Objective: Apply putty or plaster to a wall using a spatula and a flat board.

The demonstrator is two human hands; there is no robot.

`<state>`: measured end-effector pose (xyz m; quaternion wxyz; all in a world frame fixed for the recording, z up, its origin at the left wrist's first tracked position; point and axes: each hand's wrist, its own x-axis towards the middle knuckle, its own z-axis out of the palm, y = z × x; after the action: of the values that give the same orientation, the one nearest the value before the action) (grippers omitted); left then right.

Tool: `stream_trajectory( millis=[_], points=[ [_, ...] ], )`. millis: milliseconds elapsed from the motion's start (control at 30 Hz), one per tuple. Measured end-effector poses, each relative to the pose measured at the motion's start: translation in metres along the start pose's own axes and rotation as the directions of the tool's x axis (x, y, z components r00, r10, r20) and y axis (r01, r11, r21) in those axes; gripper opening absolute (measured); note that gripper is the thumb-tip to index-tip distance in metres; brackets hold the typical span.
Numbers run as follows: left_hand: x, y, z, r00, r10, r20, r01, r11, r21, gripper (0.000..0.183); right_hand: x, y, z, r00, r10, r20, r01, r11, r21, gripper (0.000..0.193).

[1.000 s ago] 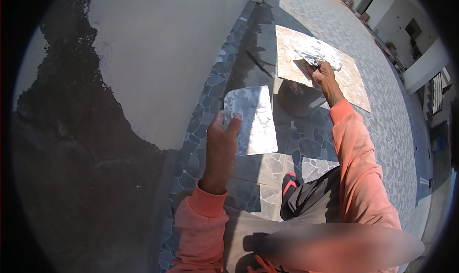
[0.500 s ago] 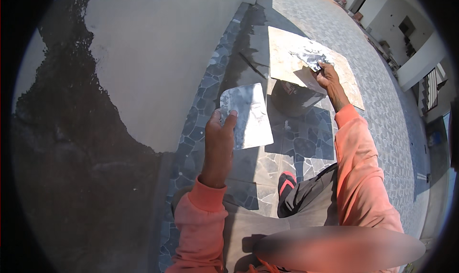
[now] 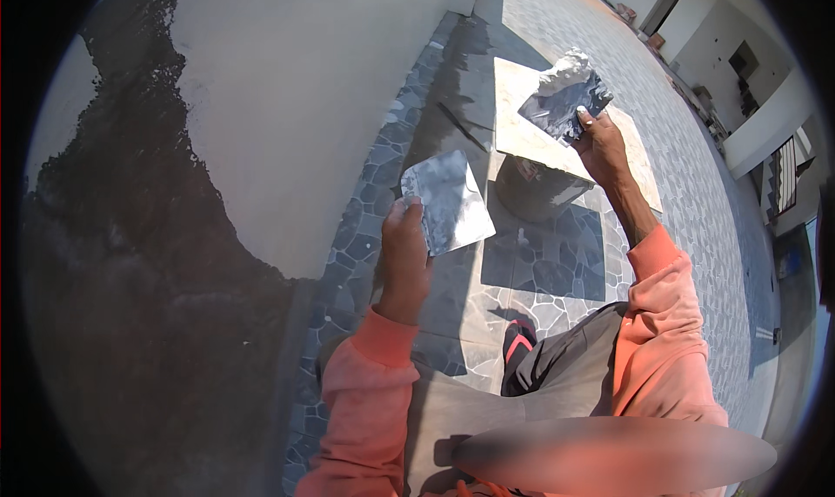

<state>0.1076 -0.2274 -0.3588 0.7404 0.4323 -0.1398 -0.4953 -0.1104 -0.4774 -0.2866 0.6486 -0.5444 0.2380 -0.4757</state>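
Note:
My left hand (image 3: 405,245) is closed round the near edge of a flat metal plastering blade (image 3: 448,200), smeared with pale residue. Its thumb lies on the upper face. In my right hand (image 3: 602,146) is a second scraper blade (image 3: 565,106), raised over a board and tilted, with a lump of whitish plaster (image 3: 570,65) along its far edge. The square pale board (image 3: 515,123) rests on top of a dark bucket (image 3: 532,191). My right thumb presses on the blade's near corner; the other fingers are mostly hidden beneath.
On the left stands a wall with a light plastered area (image 3: 261,88) and a dark, rough-edged patch (image 3: 130,236). A thin dark strip (image 3: 461,125) lies on the floor beside the bucket. Stone-patterned tiles (image 3: 539,262) surround my foot (image 3: 519,340). Building walls rise at the far right.
My right hand has lifted its scraper off the board and turned it, and plaster now shows heaped on it. My left hand has tilted its blade and shifted slightly right.

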Motion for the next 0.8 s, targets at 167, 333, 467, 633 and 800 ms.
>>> stream_trajectory(
  millis=[167,333,467,633,800],
  points=[
    [-0.002,0.002,0.007,1.000,0.006,-0.028,-0.010,0.989,-0.150,0.025,-0.052,-0.012,0.067,0.997,-0.034,0.062,0.042,0.990,-0.132,0.019],
    [-0.011,0.015,0.002,1.000,-0.011,-0.027,0.007,0.987,-0.161,0.027,-0.092,0.002,0.097,0.929,-0.324,0.182,0.370,0.850,-0.376,0.028],
    [-0.024,0.011,-0.002,0.981,0.191,0.041,-0.183,0.973,-0.143,0.025,-0.109,0.013,0.095,0.825,-0.372,0.425,0.557,0.662,-0.502,0.039],
    [-0.022,0.019,-0.018,0.998,-0.014,0.064,0.039,0.907,-0.419,0.029,-0.102,0.004,0.133,0.411,-0.407,0.816,0.911,0.179,-0.371,0.057],
    [-0.036,0.021,-0.005,0.944,0.329,-0.021,-0.327,0.924,-0.198,0.021,-0.103,0.019,0.130,0.377,-0.320,0.869,0.917,-0.005,-0.399,0.050]
  ],
)
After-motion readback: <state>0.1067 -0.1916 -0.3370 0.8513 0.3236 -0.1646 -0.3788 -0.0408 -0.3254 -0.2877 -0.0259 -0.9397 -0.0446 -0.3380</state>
